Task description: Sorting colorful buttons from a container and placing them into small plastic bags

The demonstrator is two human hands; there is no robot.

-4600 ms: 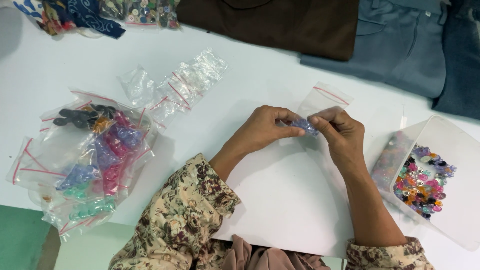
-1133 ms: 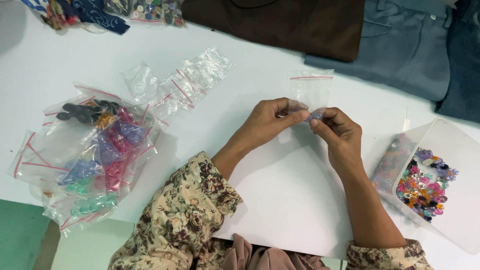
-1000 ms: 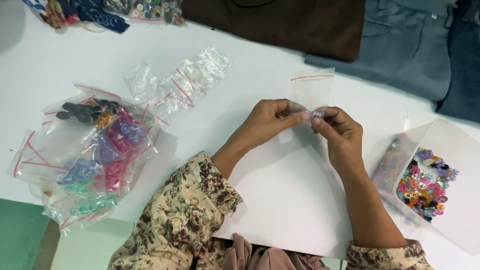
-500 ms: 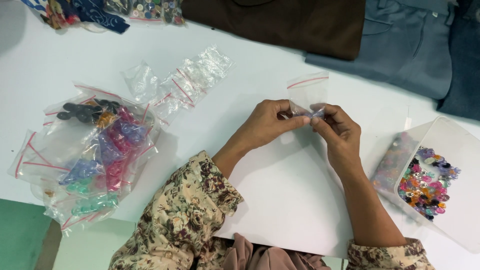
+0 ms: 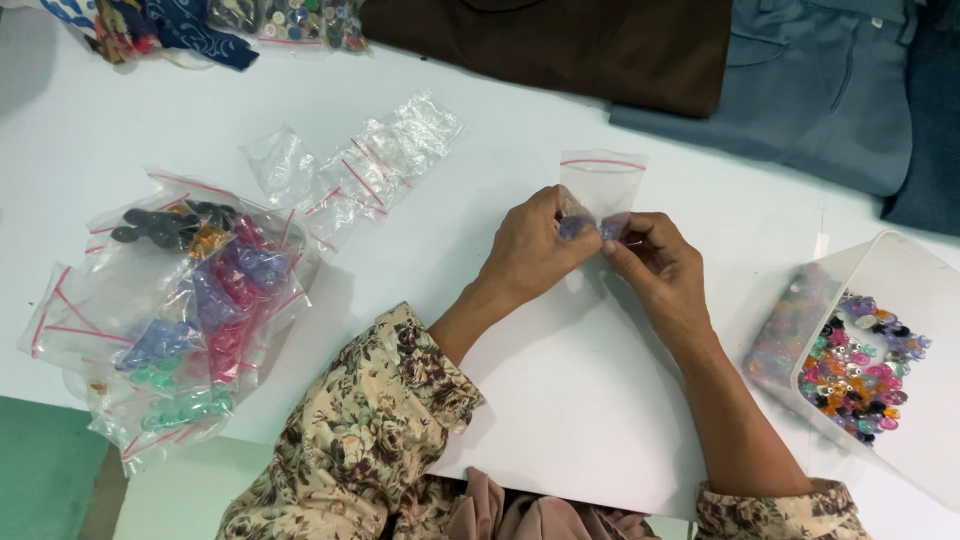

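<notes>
Over the white table (image 5: 560, 400), my left hand (image 5: 530, 250) and my right hand (image 5: 660, 270) pinch the bottom of a small clear zip bag (image 5: 600, 185) with a red seal line. The bag stands upright between my fingers, mouth pointing away from me. A few purple buttons (image 5: 585, 228) sit in its bottom, right at my fingertips. Both hands grip the bag from opposite sides.
A clear tub (image 5: 880, 350) of mixed coloured buttons stands at the right. A pile of filled button bags (image 5: 180, 310) lies at the left, with empty zip bags (image 5: 360, 170) behind it. Brown cloth (image 5: 560, 45) and grey-blue cloth (image 5: 820, 80) lie along the far edge.
The small bag, flat on the table under my hands earlier, now stands upright between my fingers. My hands have stayed in about the same place.
</notes>
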